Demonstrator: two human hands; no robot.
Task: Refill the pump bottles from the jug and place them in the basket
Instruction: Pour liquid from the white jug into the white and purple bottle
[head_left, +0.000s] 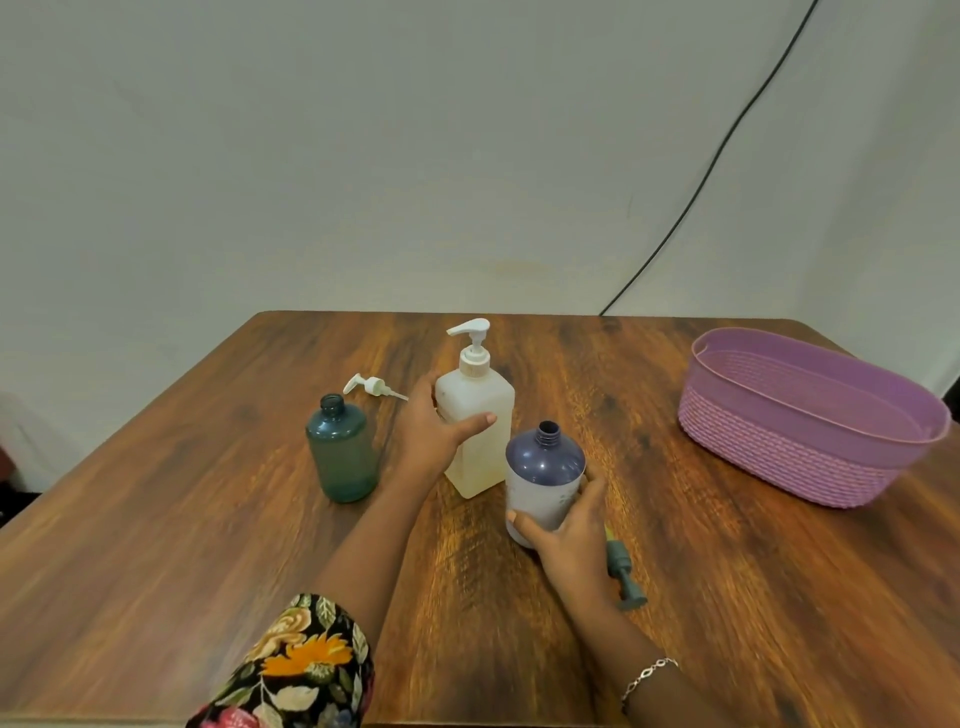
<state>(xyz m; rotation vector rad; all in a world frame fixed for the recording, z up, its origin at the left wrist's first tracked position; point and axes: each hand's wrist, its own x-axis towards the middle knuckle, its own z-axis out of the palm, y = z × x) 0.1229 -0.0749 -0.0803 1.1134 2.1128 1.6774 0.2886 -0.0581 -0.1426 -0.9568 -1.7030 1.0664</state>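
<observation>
A white square pump bottle (480, 447) stands upright mid-table with its pump head on. My left hand (434, 428) grips its left side, thumb across the front. Just right of it stands a purple bottle (545, 470), uncapped, held low on its body by my right hand (569, 540). A teal bottle (342, 454), also uncapped, stands to the left, apart from both hands. A white pump head (371, 386) lies behind the teal bottle. A grey pump head (623, 574) lies on the table beside my right wrist.
A purple woven basket (810, 415) sits at the table's right side, nothing visible inside it. The wooden table (156, 519) ends at a pale wall, where a black cable (717, 150) runs down diagonally.
</observation>
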